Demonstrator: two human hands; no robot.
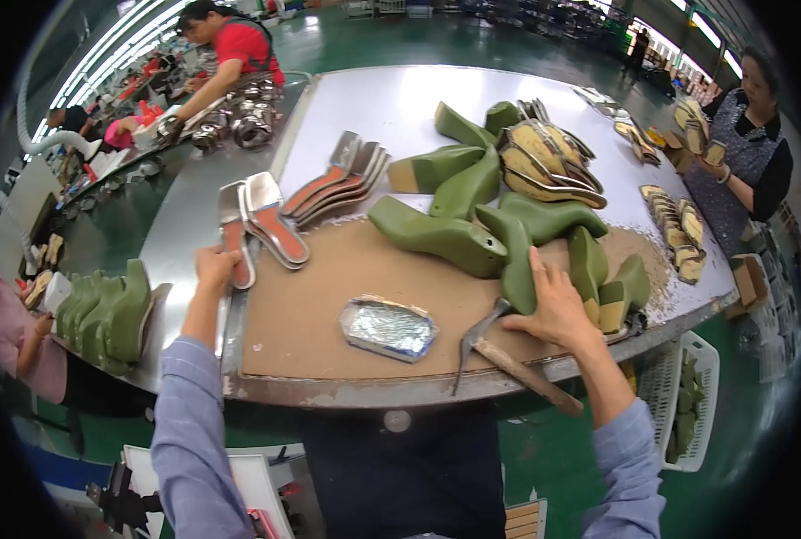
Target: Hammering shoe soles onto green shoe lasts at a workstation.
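Observation:
My left hand (216, 268) is closed on the lower end of a silver and orange-brown shoe insole (231, 202) at the table's left. A second insole (270, 220) lies against it, and a fanned stack of similar insoles (342, 184) rests just beyond. My right hand (557, 310) has its thumb and forefinger about the near end of a green shoe last (513, 260). Several more green lasts (436, 235) are heaped around it. Below that hand lies a hammer (522, 370) with a wooden handle. Between my hands sits a small open foil-lined box (389, 329).
Yellowish insoles (548, 162) are piled behind the lasts, and others (674, 229) line the right edge. Green lasts (113, 310) stand at the left. A white basket (704, 395) of green pieces is low right. Co-workers stand at far left (252, 45), near left (36, 341) and right (751, 135).

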